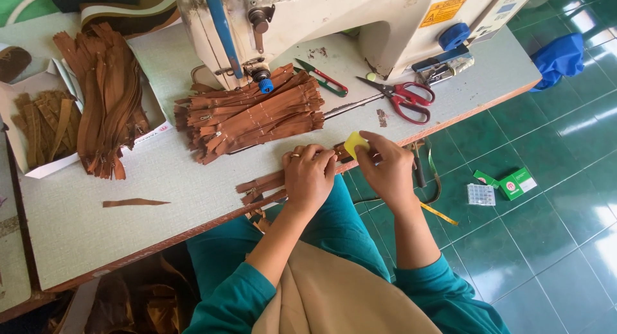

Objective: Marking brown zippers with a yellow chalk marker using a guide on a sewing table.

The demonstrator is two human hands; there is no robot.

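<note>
Here, table: pale speckled top (pixel 193 199), wood-edged, centre frame.
Floor: glossy green tiles (pixel 546 244), right.
Left hand (pixel 310 178): pressing flat on brown zippers (pixel 260 183) at table edge.
Right hand (pixel 387 168): pinching yellow chalk (pixel 354 143).

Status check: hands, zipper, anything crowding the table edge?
Left hand pressing brown zipper flat. Right hand pinching yellow chalk. Zipper pile close behind.

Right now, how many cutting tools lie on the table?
2: red-handled scissors beside the sewing machine, and small green-handled snips left of them. Others may be hidden.
</note>
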